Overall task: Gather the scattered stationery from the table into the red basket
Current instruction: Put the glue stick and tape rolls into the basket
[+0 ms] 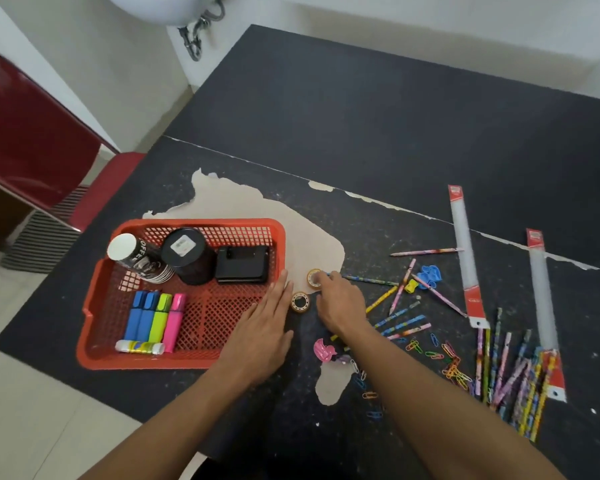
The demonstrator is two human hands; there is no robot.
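The red basket (94,306) stands at the table's front left and holds several highlighters, a glue stick, a paper cup, a black tin and a black case. My left hand (267,327) lies flat with straight fingers over the basket's right rim, its fingertips beside a small tape roll (300,301) on the table. My right hand (342,306) reaches left, and its curled fingertips pinch a second tape roll (313,278) just beyond the first. To the right lie loose pencils (400,289), coloured paper clips (454,370), a pink sharpener (323,349), a blue sharpener (430,276) and two packaged rulers (465,251).
A bundle of patterned pencils (513,372) lies at the front right next to the nearer ruler (544,306). The dark table (361,116) has peeled patches. A red chair (32,140) stands at the left, beyond the table edge.
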